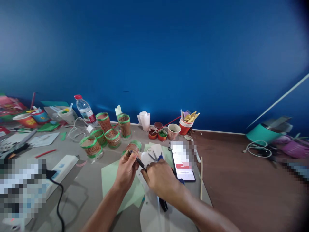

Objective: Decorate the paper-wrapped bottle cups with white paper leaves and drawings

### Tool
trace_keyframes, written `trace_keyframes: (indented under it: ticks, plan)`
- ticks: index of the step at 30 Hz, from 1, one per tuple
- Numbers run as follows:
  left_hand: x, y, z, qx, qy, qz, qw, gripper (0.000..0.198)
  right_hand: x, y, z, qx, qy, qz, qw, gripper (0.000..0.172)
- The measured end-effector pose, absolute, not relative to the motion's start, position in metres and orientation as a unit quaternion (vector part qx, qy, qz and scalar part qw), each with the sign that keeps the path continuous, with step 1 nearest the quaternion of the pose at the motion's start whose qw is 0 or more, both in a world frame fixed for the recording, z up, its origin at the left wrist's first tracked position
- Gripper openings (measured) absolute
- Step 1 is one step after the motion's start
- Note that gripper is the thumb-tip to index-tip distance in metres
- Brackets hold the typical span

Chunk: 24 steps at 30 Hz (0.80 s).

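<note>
A dark pen (140, 163) is held slantwise between my two hands above the table. My left hand (126, 169) pinches its upper end, and my right hand (161, 177) grips the lower end. Light green paper (111, 180) lies under my left hand, with a white sheet (149, 216) beside it. Metal scissor blades (153, 157) show just beyond my right hand, which partly covers them. A black object (163, 205) lies below my right wrist. Behind my left hand is a brown jar with a green rim (132, 146).
Several brown-and-green coated jars (91, 146) and a water bottle (85, 109) stand at the back left. Small paint cups (162, 135) and a cup of plastic cutlery (185, 126) stand behind. A lit phone (182, 166) lies right; a power strip (64, 169) lies left.
</note>
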<state>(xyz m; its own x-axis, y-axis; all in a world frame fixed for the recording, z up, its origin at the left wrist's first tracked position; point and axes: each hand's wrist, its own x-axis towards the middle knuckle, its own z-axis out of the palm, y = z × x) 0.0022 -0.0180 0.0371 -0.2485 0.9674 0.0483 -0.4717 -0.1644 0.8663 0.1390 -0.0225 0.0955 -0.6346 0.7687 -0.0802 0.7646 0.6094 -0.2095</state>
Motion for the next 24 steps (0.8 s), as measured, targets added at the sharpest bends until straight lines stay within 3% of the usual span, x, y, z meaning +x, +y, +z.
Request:
trace_keyframes:
  ticks: [4, 8, 12, 14, 16, 19, 21, 24]
  plan:
    - [0.010, -0.024, 0.042, 0.339, 0.409, 0.684, 0.500, 0.037, 0.143, -0.021, 0.101, -0.425, -0.893, 0.146, 0.018, 0.038]
    - [0.005, -0.028, 0.050, 0.321, 0.375, 0.688, 0.532, 0.032, 0.159, -0.013, 0.104, -0.344, -0.842, 0.412, 0.058, 0.044]
    - [-0.038, -0.014, 0.059, 0.263, 0.320, 0.751, 0.514, 0.021, 0.167, -0.017, 0.106, -0.101, -0.763, 0.637, -0.036, 0.055]
    - [-0.056, -0.006, 0.063, 0.213, 0.251, 0.798, 0.506, 0.021, 0.168, -0.025, 0.111, -0.023, -0.758, 0.651, -0.034, 0.056]
    - [-0.058, -0.002, 0.061, 0.167, 0.193, 0.800, 0.542, 0.015, 0.168, -0.031, 0.115, -0.045, -0.767, 0.639, 0.011, 0.056]
    - [-0.043, -0.001, 0.052, 0.187, 0.239, 0.754, 0.582, 0.015, 0.170, -0.028, 0.117, -0.119, -0.739, 0.657, 0.090, 0.061]
    - [-0.036, 0.000, 0.045, 0.223, 0.306, 0.772, 0.511, 0.018, 0.172, -0.022, 0.115, -0.178, -0.723, 0.646, 0.166, 0.064]
    - [-0.042, 0.002, 0.038, 0.262, 0.411, 0.801, 0.348, 0.015, 0.174, -0.015, 0.113, -0.223, -0.734, 0.610, 0.197, 0.063]
